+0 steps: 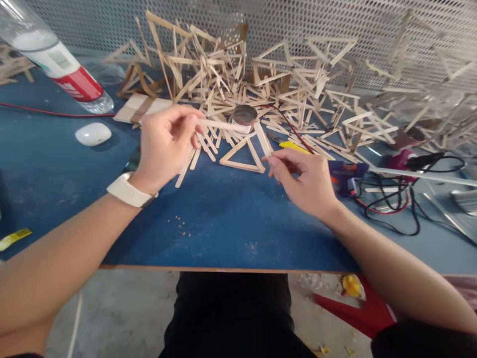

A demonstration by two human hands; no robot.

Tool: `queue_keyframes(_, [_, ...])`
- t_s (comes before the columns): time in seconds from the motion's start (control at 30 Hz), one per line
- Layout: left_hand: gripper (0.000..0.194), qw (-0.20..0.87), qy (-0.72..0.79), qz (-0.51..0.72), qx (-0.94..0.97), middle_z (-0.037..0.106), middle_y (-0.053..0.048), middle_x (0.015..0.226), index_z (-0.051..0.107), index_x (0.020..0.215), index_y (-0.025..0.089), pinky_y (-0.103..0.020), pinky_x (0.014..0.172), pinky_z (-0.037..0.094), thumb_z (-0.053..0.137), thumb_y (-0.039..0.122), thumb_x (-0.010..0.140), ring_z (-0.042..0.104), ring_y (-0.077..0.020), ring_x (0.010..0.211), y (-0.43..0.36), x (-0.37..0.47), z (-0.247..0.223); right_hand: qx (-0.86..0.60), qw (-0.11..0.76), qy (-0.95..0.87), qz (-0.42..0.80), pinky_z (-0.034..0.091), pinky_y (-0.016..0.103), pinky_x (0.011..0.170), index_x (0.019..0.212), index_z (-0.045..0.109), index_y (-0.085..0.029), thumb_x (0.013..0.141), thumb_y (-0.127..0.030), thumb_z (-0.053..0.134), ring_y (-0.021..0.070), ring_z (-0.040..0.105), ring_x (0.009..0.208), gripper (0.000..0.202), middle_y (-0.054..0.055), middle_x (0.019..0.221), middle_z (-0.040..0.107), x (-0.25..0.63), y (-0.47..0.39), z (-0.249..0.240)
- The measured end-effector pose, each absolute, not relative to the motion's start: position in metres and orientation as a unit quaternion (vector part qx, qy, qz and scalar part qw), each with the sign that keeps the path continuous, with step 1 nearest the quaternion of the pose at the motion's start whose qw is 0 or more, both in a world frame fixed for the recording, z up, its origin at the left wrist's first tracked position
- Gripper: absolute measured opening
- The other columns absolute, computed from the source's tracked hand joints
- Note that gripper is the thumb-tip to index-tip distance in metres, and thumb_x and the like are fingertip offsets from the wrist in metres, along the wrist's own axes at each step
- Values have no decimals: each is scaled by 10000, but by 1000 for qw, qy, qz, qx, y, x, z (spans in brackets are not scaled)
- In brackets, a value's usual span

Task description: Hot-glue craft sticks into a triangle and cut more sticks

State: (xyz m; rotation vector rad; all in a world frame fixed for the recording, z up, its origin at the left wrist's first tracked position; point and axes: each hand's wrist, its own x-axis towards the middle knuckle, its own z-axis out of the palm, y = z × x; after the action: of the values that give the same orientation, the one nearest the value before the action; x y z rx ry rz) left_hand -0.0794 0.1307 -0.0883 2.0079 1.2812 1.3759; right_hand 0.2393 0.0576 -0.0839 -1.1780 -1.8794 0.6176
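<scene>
My left hand (169,141) pinches one end of a wooden craft stick (219,125), which points right towards a small round dark container (244,115). A second craft stick (263,140) stands tilted in the fingers of my right hand (300,176). The far ends of the two sticks come close together near the container's front; whether they touch, I cannot tell. Between my hands, a triangle of craft sticks (242,166) lies on the blue table (223,214). Several loose sticks (194,156) fan out beside my left hand.
Behind my hands is a large heap of stick frames (219,74). A bottle (78,79) and white case (93,134) are at left. A yellow-handled cutter (294,146), a blue glue gun (348,174) and tangled black cables (402,204) lie at right.
</scene>
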Motion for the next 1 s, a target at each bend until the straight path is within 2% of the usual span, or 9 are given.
queue_keyframes(0.13, [405, 102, 518, 478, 702, 923, -45, 1120, 866, 1294, 254, -397, 741, 626, 643, 586, 1230, 776, -176, 781, 158, -105, -87, -441, 403, -767, 235, 539, 334, 668, 1015, 850, -232, 1179, -345, 682, 171, 713, 683, 261, 10, 798, 811, 234, 54, -85])
queue_keyframes(0.23, [349, 62, 555, 411, 720, 941, -61, 1182, 858, 1378, 223, -484, 1006, 676, 772, 417, 1101, 808, -247, 959, 171, -118, -90, -431, 396, -776, 235, 536, 334, 688, 1001, 849, -236, 1166, -326, 695, 168, 696, 675, 243, 7, 791, 811, 230, 51, -87])
queue_keyframes(0.3, [385, 49, 570, 362, 736, 932, -74, 1287, 845, 1400, 224, -539, 1204, 626, 796, 308, 1027, 793, -286, 1116, 174, -122, -94, -427, 391, -780, 237, 542, 337, 699, 1005, 849, -237, 1164, -330, 696, 169, 682, 665, 240, 10, 800, 816, 227, 50, -89])
queue_keyframes(0.37, [404, 37, 582, 327, 743, 895, -95, 1416, 822, 1411, 229, -589, 1299, 555, 762, 240, 1011, 747, -318, 1253, 175, -125, -99, -424, 386, -783, 240, 553, 342, 712, 1005, 854, -237, 1164, -337, 694, 173, 683, 669, 246, 18, 820, 826, 226, 50, -91])
queue_keyframes(0.43, [377, 30, 595, 305, 743, 884, -117, 1370, 813, 1367, 221, -653, 1303, 516, 748, 202, 996, 703, -351, 1275, 175, -128, -102, -423, 382, -785, 243, 562, 348, 723, 1009, 864, -239, 1163, -344, 692, 179, 696, 681, 253, 27, 843, 839, 226, 50, -92])
queue_keyframes(0.53, [273, 24, 607, 290, 740, 856, -87, 1079, 812, 1223, 227, -716, 1279, 473, 778, 193, 954, 646, -352, 1160, 178, -135, -104, -426, 374, -786, 248, 570, 361, 725, 1042, 883, -245, 1167, -367, 690, 196, 719, 705, 260, 41, 871, 858, 226, 51, -93])
queue_keyframes(0.7, [40, 31, 593, 290, 751, 733, -50, 908, 799, 972, 268, -673, 1275, 409, 793, 299, 947, 533, -303, 1024, 184, -145, -104, -430, 369, -785, 252, 572, 373, 734, 1059, 886, -248, 1184, -431, 686, 210, 721, 716, 298, 48, 865, 856, 227, 51, -94])
queue_keyframes(0.87, [173, 40, 572, 288, 767, 710, -68, 952, 804, 895, 269, -648, 1270, 390, 780, 413, 988, 490, -291, 1027, 187, -148, -107, -426, 369, -785, 256, 563, 365, 739, 1057, 883, -247, 1175, -392, 690, 202, 724, 709, 269, 40, 859, 850, 226, 51, -97])
queue_keyframes(1.0, [220, 30, 567, 287, 772, 745, -88, 1104, 792, 947, 227, -672, 1326, 405, 750, 385, 1093, 580, -299, 1180, 191, -153, -111, -422, 370, -785, 262, 557, 362, 740, 1044, 879, -243, 1171, -386, 692, 197, 721, 705, 267, 36, 854, 846, 225, 51, -97])
